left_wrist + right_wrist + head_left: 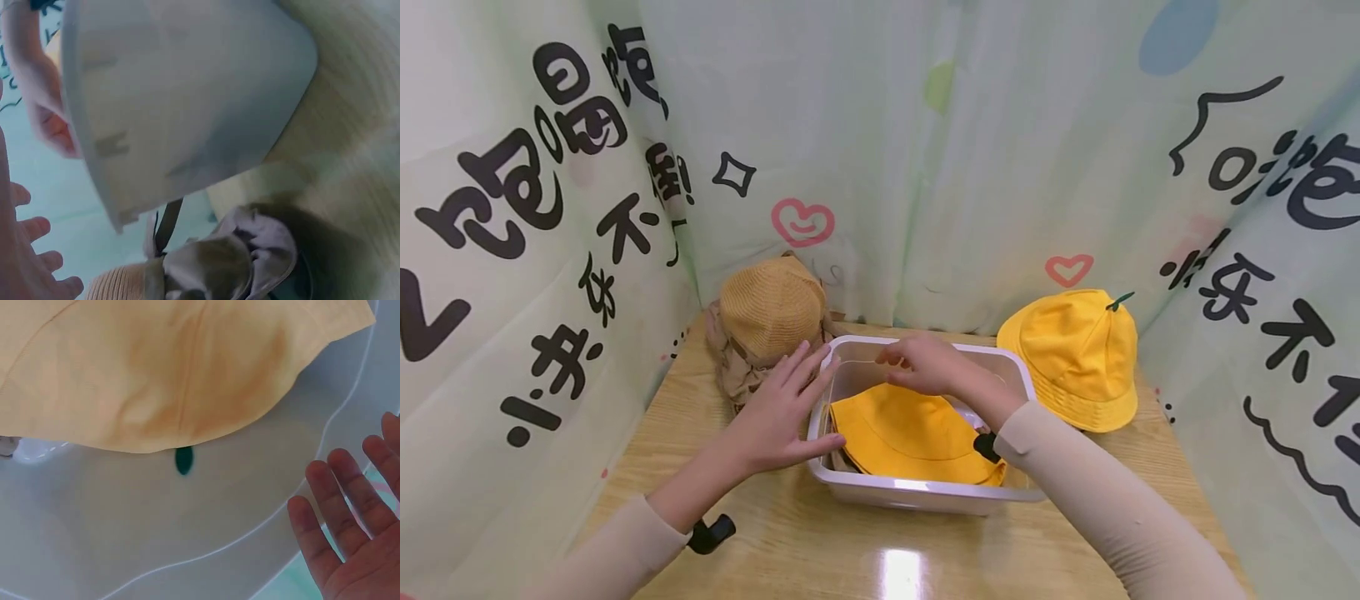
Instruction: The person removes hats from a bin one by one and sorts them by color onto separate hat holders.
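A white plastic bin [917, 486] stands on the table, and a flattened yellow hat [910, 429] lies inside it. Beneath that hat's edge, a green leaf-shaped tip [184, 460] pokes out in the right wrist view. My right hand [928, 364] hovers over the bin's far side, fingers loosely bent; in its wrist view it [353, 531] holds nothing. Beside the bin's left rim, my left hand [778, 417] spreads its fingers; whether it touches the rim I cannot tell. The left wrist view shows the bin's outer wall [200, 94] and the left fingertips [37, 228].
A yellow bucket hat [1078, 358] with a green sprout sits right of the bin. At the back left, a tan knitted-looking hat [775, 308] rests on khaki fabric headwear [730, 367]. Printed pale curtains [865, 167] surround the wooden table [790, 558] on three sides.
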Tool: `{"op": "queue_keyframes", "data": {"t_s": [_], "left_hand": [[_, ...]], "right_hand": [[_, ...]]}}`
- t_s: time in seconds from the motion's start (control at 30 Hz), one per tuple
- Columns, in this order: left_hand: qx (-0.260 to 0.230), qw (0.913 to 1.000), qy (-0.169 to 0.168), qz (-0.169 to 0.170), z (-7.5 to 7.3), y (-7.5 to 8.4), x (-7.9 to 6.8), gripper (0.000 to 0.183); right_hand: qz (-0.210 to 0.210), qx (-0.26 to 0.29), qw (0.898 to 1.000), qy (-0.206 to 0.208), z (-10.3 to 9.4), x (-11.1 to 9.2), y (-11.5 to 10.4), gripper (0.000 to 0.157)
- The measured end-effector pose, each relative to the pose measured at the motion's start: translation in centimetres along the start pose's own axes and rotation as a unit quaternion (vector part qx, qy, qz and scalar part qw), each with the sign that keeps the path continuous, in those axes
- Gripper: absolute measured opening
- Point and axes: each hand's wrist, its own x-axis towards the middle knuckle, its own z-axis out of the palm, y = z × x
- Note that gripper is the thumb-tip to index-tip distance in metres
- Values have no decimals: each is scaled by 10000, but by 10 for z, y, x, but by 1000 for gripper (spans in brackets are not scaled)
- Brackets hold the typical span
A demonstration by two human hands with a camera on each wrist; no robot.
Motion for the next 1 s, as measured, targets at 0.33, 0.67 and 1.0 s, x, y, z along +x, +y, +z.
{"op": "queue_keyframes", "data": {"t_s": [0.33, 0.67, 1.0], "left_hand": [[638, 9971, -401, -57, 22, 13, -12, 100], [519, 9963, -636, -254, 32, 24, -19, 99], [450, 9958, -686, -404, 37, 27, -24, 97]], "right_hand": [[284, 94, 9991, -296, 9, -14, 16, 41], [263, -119, 9987, -429, 21, -21, 29, 41], [480, -297, 9964, -636, 23, -30, 42, 40]]}}
